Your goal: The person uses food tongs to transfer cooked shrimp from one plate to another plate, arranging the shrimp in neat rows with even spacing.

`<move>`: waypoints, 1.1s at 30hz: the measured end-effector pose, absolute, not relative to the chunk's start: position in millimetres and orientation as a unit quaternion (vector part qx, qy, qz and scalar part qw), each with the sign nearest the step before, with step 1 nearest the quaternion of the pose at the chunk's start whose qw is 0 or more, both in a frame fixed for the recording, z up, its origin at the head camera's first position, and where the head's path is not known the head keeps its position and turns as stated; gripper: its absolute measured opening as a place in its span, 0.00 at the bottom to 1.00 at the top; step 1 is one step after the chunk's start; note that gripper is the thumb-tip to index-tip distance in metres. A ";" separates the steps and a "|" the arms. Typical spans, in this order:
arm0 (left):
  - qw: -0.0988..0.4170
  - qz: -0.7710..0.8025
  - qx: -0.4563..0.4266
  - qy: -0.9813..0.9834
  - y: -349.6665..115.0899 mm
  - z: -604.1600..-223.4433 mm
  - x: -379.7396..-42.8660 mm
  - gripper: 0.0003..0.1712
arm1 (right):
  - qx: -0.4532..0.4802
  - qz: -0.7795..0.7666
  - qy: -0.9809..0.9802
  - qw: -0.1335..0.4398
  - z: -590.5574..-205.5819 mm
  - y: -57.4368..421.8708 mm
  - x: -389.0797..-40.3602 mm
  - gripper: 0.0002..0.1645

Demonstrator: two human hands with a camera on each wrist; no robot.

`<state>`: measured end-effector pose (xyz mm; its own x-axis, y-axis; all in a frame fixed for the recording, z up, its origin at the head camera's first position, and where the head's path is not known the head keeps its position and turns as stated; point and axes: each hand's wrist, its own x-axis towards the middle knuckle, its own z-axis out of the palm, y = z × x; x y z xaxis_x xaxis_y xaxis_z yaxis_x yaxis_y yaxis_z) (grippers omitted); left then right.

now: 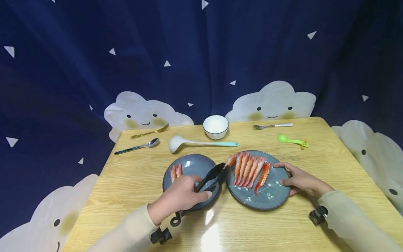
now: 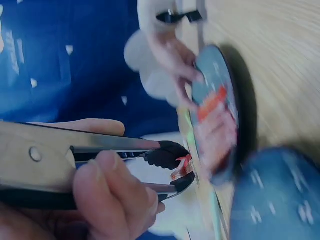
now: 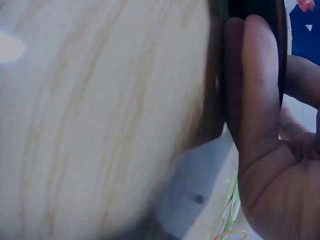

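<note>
My left hand [image 1: 182, 196] grips black-tipped metal tongs [image 2: 105, 142] over the left plate [image 1: 196, 164]. Between the tong tips is an orange-and-white shrimp [image 1: 231, 161], at the left rim of the right plate [image 1: 275, 190]. A row of several shrimps [image 1: 247, 170] lies on that blue-grey plate, a redder one at the row's right end. My right hand [image 1: 300, 180] holds the plate's right edge, thumb on top and fingers underneath. Two shrimps [image 1: 176, 171] show on the left plate; my left hand hides part of it.
Behind the plates lie a white ladle [image 1: 201, 142] with a mint handle and a white bowl [image 1: 216, 126]. A metal spoon [image 1: 138, 146] and a gold utensil [image 1: 150, 132] are at back left. At back right are a fork [image 1: 272, 126] and a green spoon [image 1: 291, 140].
</note>
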<state>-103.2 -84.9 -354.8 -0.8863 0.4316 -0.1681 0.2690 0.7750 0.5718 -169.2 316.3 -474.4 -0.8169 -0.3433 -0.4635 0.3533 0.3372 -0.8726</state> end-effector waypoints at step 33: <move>0.083 0.092 0.306 0.944 42.7 -400.1 -77.8 0.20 | -0.041 -0.609 0.726 0.315 -476.7 321.0 -168.2 0.42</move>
<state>-77.8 42.7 -400.1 -0.7987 0.5934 -0.0997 0.5629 0.7954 0.2248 -168.2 321.0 -476.7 -0.7977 -0.4442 -0.4080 0.3246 0.2539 -0.9111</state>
